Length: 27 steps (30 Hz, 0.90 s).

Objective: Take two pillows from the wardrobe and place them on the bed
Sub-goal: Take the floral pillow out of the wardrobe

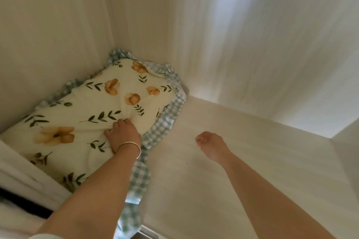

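Observation:
A cream pillow (81,114) printed with orange flowers and green leaves, edged with a blue-and-white checked frill, lies on the wardrobe shelf (242,161) against its left wall. My left hand (122,134), a silver bangle on the wrist, pinches a fold of the pillow's top fabric near its right edge. My right hand (209,145) hovers over the bare shelf to the right of the pillow, fingers curled loosely, holding nothing. Only one pillow is in view.
The pale wardrobe walls (252,44) close in on the left, back and right. A white door edge or frame (25,176) runs along the lower left, with a dark gap beneath it.

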Each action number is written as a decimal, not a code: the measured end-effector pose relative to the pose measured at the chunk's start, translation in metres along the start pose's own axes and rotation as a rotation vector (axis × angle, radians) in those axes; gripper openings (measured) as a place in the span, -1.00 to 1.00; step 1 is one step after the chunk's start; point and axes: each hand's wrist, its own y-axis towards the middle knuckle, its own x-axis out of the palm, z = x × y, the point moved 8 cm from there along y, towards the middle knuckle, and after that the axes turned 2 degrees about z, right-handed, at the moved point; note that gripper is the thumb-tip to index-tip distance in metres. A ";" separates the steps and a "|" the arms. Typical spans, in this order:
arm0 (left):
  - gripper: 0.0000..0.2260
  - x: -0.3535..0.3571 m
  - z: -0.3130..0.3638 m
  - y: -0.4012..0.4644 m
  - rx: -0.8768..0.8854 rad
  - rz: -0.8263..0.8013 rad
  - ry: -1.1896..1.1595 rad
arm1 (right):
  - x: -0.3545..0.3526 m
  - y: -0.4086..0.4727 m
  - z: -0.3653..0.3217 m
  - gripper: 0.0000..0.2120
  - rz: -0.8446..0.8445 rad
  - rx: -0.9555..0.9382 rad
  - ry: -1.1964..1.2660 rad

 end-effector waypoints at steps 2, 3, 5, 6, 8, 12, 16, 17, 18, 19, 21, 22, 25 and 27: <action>-0.71 -0.004 0.000 -0.003 0.018 -0.004 -0.070 | -0.003 0.002 -0.001 -0.85 0.001 -0.019 -0.039; -0.77 -0.006 0.003 -0.008 0.040 -0.004 -0.109 | -0.005 0.002 -0.005 -0.83 0.006 -0.030 -0.054; -0.81 -0.009 0.015 -0.025 0.114 -0.012 -0.158 | -0.009 0.002 -0.016 -0.80 0.013 -0.062 -0.069; -0.80 -0.009 0.023 -0.034 0.157 -0.020 -0.152 | -0.011 0.001 -0.022 -0.78 0.016 -0.088 -0.082; -0.77 -0.009 0.038 -0.052 0.234 -0.024 -0.107 | -0.014 -0.002 -0.033 -0.74 0.021 -0.148 -0.103; -0.72 -0.009 0.055 -0.075 0.340 -0.044 -0.121 | -0.020 -0.007 -0.037 -0.73 0.043 -0.211 -0.108; -0.76 -0.015 0.070 -0.096 0.422 -0.105 -0.177 | -0.031 -0.013 -0.028 -0.71 0.079 -0.217 -0.149; -0.79 -0.018 0.075 -0.104 0.437 -0.124 -0.203 | -0.034 -0.015 -0.026 -0.71 0.092 -0.221 -0.165; -0.81 -0.020 0.082 -0.113 0.457 -0.143 -0.224 | -0.038 -0.017 -0.023 -0.71 0.109 -0.231 -0.174; -0.83 -0.023 0.091 -0.125 0.485 -0.160 -0.240 | -0.041 -0.018 -0.021 -0.73 0.121 -0.246 -0.175; -0.83 -0.028 0.114 -0.153 0.573 -0.187 -0.283 | -0.047 -0.022 -0.016 -0.75 0.149 -0.269 -0.174; -0.82 -0.029 0.127 -0.169 0.632 -0.202 -0.314 | -0.051 -0.023 -0.012 -0.74 0.168 -0.268 -0.182; -0.80 -0.031 0.159 -0.213 0.854 -0.239 -0.351 | -0.062 -0.030 0.000 -0.73 0.269 -0.269 -0.265; -0.79 -0.032 0.171 -0.230 1.010 -0.262 -0.361 | -0.075 -0.035 0.011 -0.73 0.368 -0.236 -0.333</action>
